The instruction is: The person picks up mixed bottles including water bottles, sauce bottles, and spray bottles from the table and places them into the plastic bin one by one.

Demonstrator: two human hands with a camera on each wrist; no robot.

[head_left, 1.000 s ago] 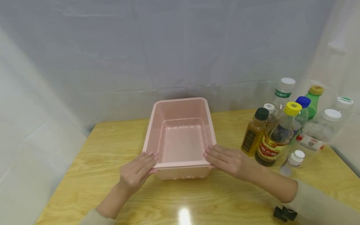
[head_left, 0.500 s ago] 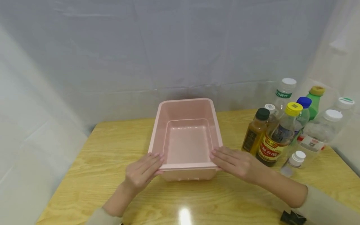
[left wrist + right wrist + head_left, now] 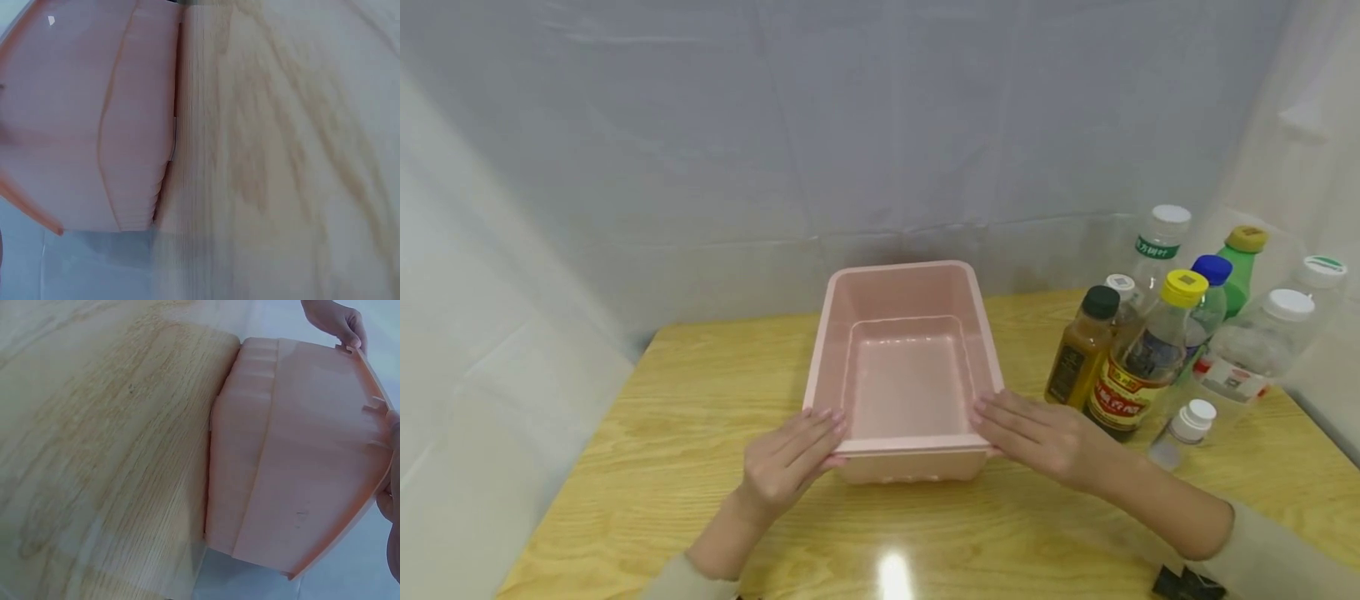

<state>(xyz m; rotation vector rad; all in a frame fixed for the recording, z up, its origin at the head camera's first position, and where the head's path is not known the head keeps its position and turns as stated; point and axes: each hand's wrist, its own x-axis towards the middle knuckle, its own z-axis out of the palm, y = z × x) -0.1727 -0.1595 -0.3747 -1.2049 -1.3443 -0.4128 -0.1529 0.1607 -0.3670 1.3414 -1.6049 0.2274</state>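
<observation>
A pink rectangular plastic basin (image 3: 910,379) stands upright on the wooden table, its inside bare. My left hand (image 3: 793,458) grips the rim at the near left corner, fingers over the edge and thumb below. At the near right corner my right hand (image 3: 1048,437) holds the rim the same way. The right wrist view shows the basin's outer wall (image 3: 312,437) close on the tabletop, with the left hand (image 3: 335,322) at the far corner and part of the right hand (image 3: 394,494) at the image edge. Only the basin's wall (image 3: 134,119) and the table appear in the left wrist view.
Several bottles stand to the right, among them an amber one with a dark cap (image 3: 1081,346), a yellow-capped sauce bottle (image 3: 1131,375) and a small white-capped bottle (image 3: 1182,433). A black clip-like object (image 3: 1187,583) lies by the right sleeve. A pale sheet (image 3: 887,125) hangs behind the table.
Both hands and the basin have slid to the right across the table, with less movement in the last half second. The bottles stay in place.
</observation>
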